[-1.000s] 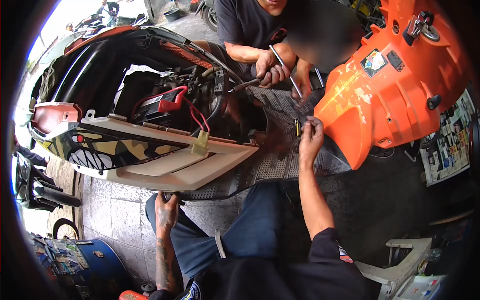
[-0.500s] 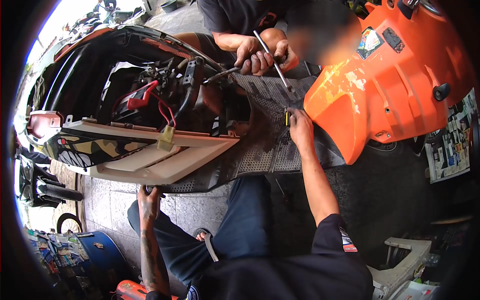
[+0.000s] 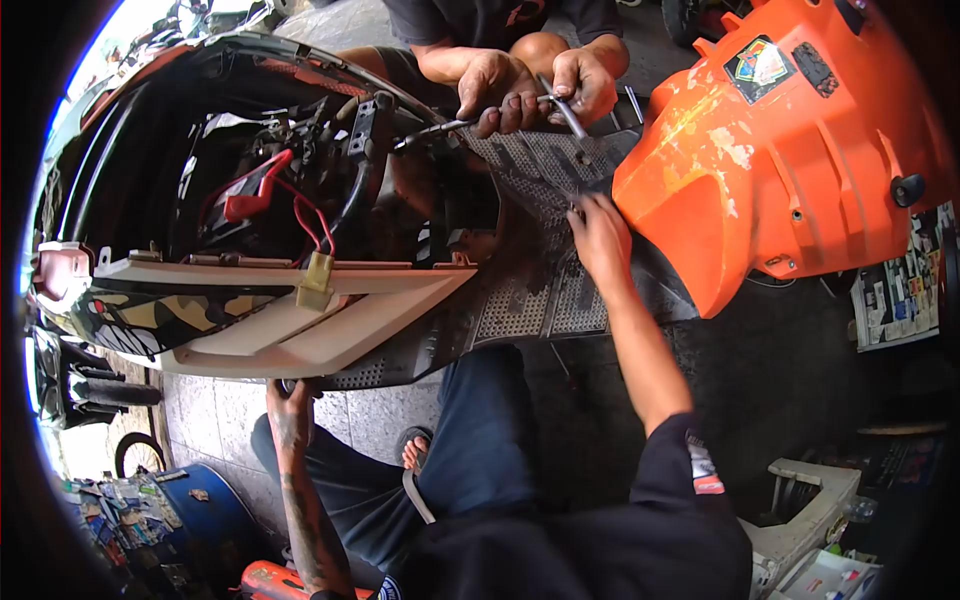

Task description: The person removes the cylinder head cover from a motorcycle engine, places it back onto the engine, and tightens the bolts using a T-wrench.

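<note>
Plainly, the stripped scooter's open body point(image 3: 128, 165) was the chief container in view, lying to the left of the orange panel point(image 3: 770, 175), with a textured floorboard point(image 3: 510, 310) joining the space between. Inside that dark cavity sat red wires point(image 3: 322, 232), a red cover point(image 3: 252, 203) and a black slotted bracket point(image 3: 362, 132), and a pale yellow connector point(image 3: 316, 282) hung out over the rim, against the pale side panel point(image 3: 375, 320). The person's left hand point(image 3: 290, 415) was bent up against the lower edge of that side panel, thumb and fingers touching it, though whether it grasped anything could not be told. The right hand point(image 3: 605, 245) reached over the floorboard, just beside the orange panel, fingers bent; blur hid whether they pinched something. Across from it, a co-worker's nearer-left hand point(image 3: 497, 92) and other hand point(image 3: 586, 88) held a metal rod point(image 3: 428, 134) pointing into the cavity and a steel bar point(image 3: 566, 112) slanting downward. Below left stood a blue drum point(image 3: 222, 515), its top crowded with coloured scraps point(image 3: 115, 520), and at lower right a white tray point(image 3: 800, 578) held small items too slight to name
</note>
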`<state>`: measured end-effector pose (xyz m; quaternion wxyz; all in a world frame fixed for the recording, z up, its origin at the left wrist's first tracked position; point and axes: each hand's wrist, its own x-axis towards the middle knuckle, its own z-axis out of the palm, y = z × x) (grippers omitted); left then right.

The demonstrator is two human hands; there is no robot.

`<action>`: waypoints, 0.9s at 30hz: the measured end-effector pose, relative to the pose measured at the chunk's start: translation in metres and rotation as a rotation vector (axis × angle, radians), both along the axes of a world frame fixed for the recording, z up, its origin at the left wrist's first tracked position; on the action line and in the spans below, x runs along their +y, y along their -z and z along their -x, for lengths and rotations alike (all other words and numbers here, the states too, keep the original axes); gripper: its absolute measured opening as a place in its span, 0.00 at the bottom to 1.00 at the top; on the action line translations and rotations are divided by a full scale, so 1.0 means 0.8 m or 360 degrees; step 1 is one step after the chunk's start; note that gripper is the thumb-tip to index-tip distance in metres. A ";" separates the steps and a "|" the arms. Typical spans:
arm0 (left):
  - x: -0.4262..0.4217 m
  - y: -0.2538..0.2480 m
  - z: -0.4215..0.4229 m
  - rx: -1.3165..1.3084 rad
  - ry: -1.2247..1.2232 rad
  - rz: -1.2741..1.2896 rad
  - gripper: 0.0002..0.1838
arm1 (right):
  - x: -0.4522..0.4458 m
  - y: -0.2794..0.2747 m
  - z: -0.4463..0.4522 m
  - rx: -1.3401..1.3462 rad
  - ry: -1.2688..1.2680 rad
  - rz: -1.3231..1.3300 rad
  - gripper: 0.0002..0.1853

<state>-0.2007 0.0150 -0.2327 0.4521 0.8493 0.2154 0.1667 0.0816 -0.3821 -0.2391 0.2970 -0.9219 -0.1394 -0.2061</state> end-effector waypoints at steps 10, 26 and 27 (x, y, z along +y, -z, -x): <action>0.002 -0.011 -0.005 0.0164 -0.0139 0.0343 0.17 | 0.018 -0.009 -0.092 0.0364 0.0044 0.1101 0.10; 0.023 0.021 0.016 0.0231 -0.0008 -0.0067 0.11 | 0.118 -0.031 -0.032 0.0126 -0.0313 -0.0956 0.10; 0.032 0.034 0.021 0.0242 0.0000 -0.0086 0.11 | 0.135 -0.027 -0.030 0.0134 -0.0374 -0.1026 0.08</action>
